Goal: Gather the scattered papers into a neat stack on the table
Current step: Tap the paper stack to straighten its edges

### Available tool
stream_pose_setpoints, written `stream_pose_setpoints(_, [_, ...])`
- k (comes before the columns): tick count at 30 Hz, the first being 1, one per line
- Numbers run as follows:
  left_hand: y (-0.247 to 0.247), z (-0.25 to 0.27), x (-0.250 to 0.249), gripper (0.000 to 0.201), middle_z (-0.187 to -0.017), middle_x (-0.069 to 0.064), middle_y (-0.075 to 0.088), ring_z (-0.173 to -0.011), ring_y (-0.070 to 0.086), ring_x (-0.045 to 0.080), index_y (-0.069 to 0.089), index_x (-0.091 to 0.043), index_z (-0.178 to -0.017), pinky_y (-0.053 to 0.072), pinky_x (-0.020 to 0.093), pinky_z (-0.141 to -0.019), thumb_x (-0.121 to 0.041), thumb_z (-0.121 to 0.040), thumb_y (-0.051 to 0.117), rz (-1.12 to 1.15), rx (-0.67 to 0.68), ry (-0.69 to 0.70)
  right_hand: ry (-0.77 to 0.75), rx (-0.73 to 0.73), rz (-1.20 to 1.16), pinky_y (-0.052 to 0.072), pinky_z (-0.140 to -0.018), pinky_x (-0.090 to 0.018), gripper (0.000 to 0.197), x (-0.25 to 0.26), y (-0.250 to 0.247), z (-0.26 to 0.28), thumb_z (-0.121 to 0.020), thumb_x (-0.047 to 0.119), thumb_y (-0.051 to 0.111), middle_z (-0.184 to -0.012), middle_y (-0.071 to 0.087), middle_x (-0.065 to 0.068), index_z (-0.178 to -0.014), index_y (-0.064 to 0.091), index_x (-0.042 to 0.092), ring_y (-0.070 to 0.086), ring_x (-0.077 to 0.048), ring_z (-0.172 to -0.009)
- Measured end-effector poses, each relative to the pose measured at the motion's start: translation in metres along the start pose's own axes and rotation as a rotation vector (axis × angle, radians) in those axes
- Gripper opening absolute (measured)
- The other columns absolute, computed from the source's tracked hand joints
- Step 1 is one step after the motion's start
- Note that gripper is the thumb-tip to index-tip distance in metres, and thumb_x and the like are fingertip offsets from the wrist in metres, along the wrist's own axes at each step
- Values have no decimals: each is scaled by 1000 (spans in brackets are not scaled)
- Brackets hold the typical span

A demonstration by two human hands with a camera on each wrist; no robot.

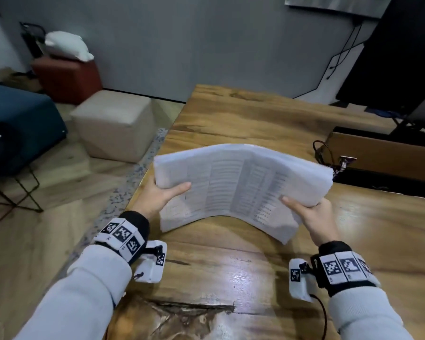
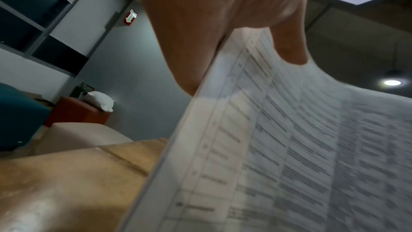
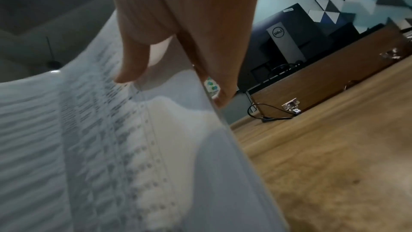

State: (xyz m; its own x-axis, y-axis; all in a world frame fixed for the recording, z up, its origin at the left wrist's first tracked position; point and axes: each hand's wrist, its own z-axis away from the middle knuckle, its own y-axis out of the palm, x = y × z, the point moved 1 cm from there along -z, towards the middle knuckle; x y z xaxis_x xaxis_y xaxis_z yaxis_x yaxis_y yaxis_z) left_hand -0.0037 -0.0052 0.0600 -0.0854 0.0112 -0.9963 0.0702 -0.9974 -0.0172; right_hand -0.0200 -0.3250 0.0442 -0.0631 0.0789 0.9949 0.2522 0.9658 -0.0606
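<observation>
I see two hands on one bundle of papers (image 1: 241, 182), and I cannot count the sheets, since the edges blur together. Off the desk's left edge stand three upholstered cubes: one blue ottoman (image 1: 17, 123), one rust-red cube (image 1: 66, 79) with a white pillow (image 1: 68, 46) on top, and one beige cube (image 1: 113, 126). My left hand (image 1: 160, 195) pinches the bundle's left edge, thumb (image 2: 287, 41) flat on the printed top sheet and fingers curled beneath. The papers are thin white sheets printed with tables in grey rows; they arch upward in the middle between the two grips, held above the wooden desk (image 1: 231, 271), whose top is glossy, grained and brown, nearer its left edge. My right hand (image 1: 314, 214) clamps the right edge the same way, thumb (image 3: 131, 59) on top. Beyond it, by the desk's right edge, lie one long brown box (image 1: 383, 153) with a metal clasp and one black cable (image 1: 323, 150).
</observation>
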Motion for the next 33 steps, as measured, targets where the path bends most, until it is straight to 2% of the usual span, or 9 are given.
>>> stream_pose_setpoints(10, [-2, -3, -4, 35, -101, 1, 73, -97, 69, 16, 67, -10, -104, 52, 36, -92, -11, -70, 77, 15, 2, 106, -102, -25, -81, 54, -62, -14, 20, 29, 3, 0, -74, -1, 72, -73, 75, 15, -87, 70, 14, 70, 1, -71])
stream_pose_setpoints(14, [1, -4, -10, 22, -76, -15, 75, -79, 70, 0, 69, -18, -87, 55, 27, -82, -16, -67, 76, 56, -21, 162, -156, -65, -111, 53, -61, -13, 19, 38, 2, 0, -74, -3, 71, -70, 75, 16, -84, 68, 12, 69, 2, -68])
stream_pose_setpoints(17, [1, -3, -17, 21, -71, -15, 75, -72, 69, -4, 68, -22, -82, 56, 17, -70, -11, -66, 77, 42, -5, 220, -176, -81, -95, 52, -60, -13, 21, 44, -1, 2, -64, 14, 78, -70, 74, 17, -82, 69, 16, 68, 3, -67])
stream_pose_setpoints(19, [0, -3, -23, 31, -83, -10, 74, -75, 68, -4, 68, -26, -90, 54, 12, -69, -8, -67, 77, 37, 4, 271, -170, -100, -70, 49, -57, -10, 21, 46, -3, 3, -58, 36, 79, -67, 72, 18, -74, 71, 25, 64, 4, -63])
stream_pose_setpoints(22, [-1, -3, -28, 35, -80, -10, 73, -74, 68, -3, 67, -27, -92, 53, 10, -67, -1, -71, 73, 76, -9, 316, -154, -149, -83, 41, -51, -7, 23, 50, -4, 2, -64, 54, 72, -59, 67, 18, -58, 73, 32, 57, 5, -55])
stream_pose_setpoints(25, [4, -3, -30, 21, -68, -18, 74, -68, 67, -4, 68, -17, -80, 51, 9, -61, 2, -71, 72, 75, -33, 323, -140, -205, -34, 37, -50, -8, 32, 49, -1, -5, -78, 31, 65, -50, 61, 17, -47, 68, 30, 51, 4, -50])
stream_pose_setpoints(28, [5, -3, -29, 19, -74, -16, 75, -73, 69, -2, 68, -15, -78, 51, 11, -65, 3, -72, 72, 100, -49, 337, -119, -202, 15, 37, -47, -6, 38, 47, -1, -11, -84, 7, 57, -53, 64, 18, -52, 67, 24, 52, 6, -51])
stream_pose_setpoints(31, [2, -4, -30, 34, -85, -11, 75, -82, 69, -1, 67, -24, -89, 53, 12, -70, 5, -73, 71, 116, -4, 347, -101, -167, 9, 38, -47, -7, 24, 48, -5, -14, -85, 6, 54, -56, 66, 20, -67, 66, 17, 53, 9, -52])
stream_pose_setpoints(33, [0, -5, -30, 30, -83, -10, 76, -82, 70, 1, 69, -23, -80, 53, 13, -70, 6, -71, 72, 102, 19, 352, -88, -169, 18, 39, -52, -12, 14, 49, -6, -15, -78, 13, 59, -60, 66, 16, -67, 66, 19, 53, 4, -58])
